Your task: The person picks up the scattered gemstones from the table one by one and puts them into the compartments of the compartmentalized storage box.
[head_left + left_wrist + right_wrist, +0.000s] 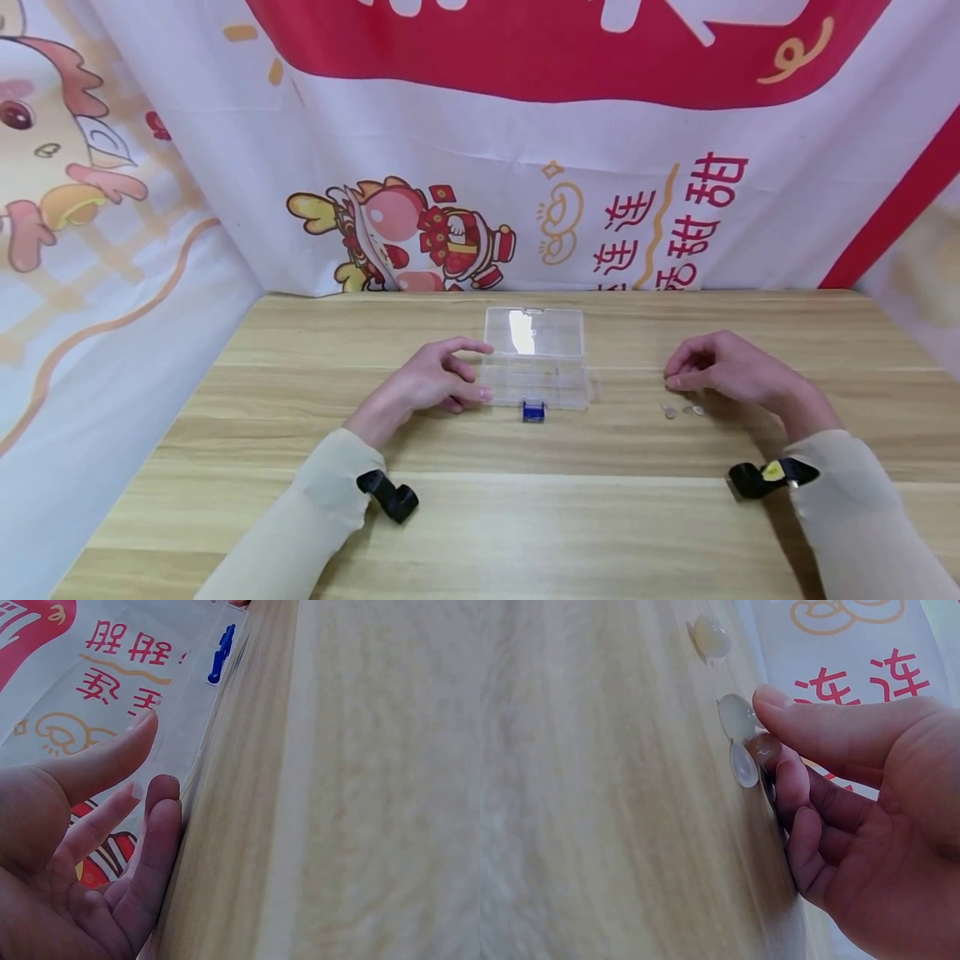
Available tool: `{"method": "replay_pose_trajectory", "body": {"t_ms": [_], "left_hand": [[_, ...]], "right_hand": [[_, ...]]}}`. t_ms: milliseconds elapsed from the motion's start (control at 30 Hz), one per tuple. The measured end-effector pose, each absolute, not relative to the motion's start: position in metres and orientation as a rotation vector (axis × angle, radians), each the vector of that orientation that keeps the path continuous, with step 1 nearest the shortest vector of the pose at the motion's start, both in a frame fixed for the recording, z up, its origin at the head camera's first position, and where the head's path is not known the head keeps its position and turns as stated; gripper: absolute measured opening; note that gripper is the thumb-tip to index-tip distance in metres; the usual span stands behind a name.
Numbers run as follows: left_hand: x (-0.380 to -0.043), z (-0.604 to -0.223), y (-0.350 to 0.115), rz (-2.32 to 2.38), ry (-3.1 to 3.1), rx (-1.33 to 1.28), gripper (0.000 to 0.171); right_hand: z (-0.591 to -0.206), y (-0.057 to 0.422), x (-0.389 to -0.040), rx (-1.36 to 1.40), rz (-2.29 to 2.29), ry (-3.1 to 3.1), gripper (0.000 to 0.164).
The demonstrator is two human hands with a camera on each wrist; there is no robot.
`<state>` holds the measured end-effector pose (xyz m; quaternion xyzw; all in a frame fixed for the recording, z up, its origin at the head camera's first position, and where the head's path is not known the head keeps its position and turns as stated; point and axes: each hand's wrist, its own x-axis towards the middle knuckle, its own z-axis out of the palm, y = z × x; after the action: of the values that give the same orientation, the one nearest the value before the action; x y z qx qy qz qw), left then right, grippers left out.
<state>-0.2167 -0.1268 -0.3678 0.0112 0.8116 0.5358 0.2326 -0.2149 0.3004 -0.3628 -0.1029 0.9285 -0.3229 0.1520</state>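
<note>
A clear plastic compartment box (534, 379) lies on the table with its transparent lid (555, 332) raised at the back. A blue latch (533, 411) is at its front edge. My left hand (442, 375) rests at the box's left side, thumb by the front corner and index finger by the hinge, fingers relaxed. To the right, my right hand (720, 367) pinches a small brown oval stone (763, 748) between thumb and index finger. Just beside those fingertips lie a pale greenish stone (736, 716), a clear one (744, 765) and a yellowish one (711, 637).
The wooden table (540, 533) runs back to a white printed cloth (480, 142) hanging behind it. Another cloth (112, 250) hangs along the left side. Black wrist straps (390, 498) sit on both sleeves.
</note>
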Motion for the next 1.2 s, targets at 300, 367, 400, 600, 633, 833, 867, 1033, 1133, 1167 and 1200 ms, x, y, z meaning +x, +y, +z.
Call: {"method": "replay_pose_trajectory", "body": {"t_ms": [300,367,400,600,633,833,867,1033,1133,1167,1200], "left_hand": [[-0.218,-0.366,-0.127,1.467,2.231,0.032,0.06],[-0.218,-0.366,-0.127,1.47,2.229,0.033,0.06],[-0.218,-0.366,-0.127,1.468,2.231,0.032,0.06],[-0.218,-0.366,-0.126,1.465,2.231,0.031,0.059],[-0.219,-0.366,-0.126,1.464,2.23,0.029,0.059],[-0.219,-0.368,-0.126,1.463,2.229,0.02,0.06],[-0.219,-0.368,-0.126,1.463,2.229,0.021,0.06],[-0.219,-0.368,-0.127,1.466,2.227,0.01,0.061],[-0.218,-0.368,-0.127,1.466,2.229,0.005,0.061],[-0.218,-0.368,-0.127,1.466,2.23,0.008,0.061],[-0.218,-0.369,-0.127,1.466,2.229,0.009,0.061]], "right_hand": [[-0.36,0.299,-0.215,-0.286,-0.935,2.666,0.02],[-0.359,0.299,-0.216,-0.276,-0.937,2.671,0.019],[-0.359,0.298,-0.216,-0.272,-0.943,2.674,0.018],[-0.353,0.29,-0.216,-0.3,-0.989,2.709,0.018],[-0.352,0.288,-0.215,-0.311,-0.999,2.715,0.018],[-0.345,0.271,-0.213,-0.382,-1.055,2.763,0.016],[-0.344,0.268,-0.213,-0.384,-1.064,2.771,0.016],[-0.343,0.254,-0.213,-0.393,-1.127,2.79,0.021],[-0.341,0.249,-0.212,-0.39,-1.142,2.798,0.022],[-0.341,0.248,-0.212,-0.384,-1.14,2.802,0.022],[-0.34,0.248,-0.212,-0.374,-1.134,2.808,0.022]]}}
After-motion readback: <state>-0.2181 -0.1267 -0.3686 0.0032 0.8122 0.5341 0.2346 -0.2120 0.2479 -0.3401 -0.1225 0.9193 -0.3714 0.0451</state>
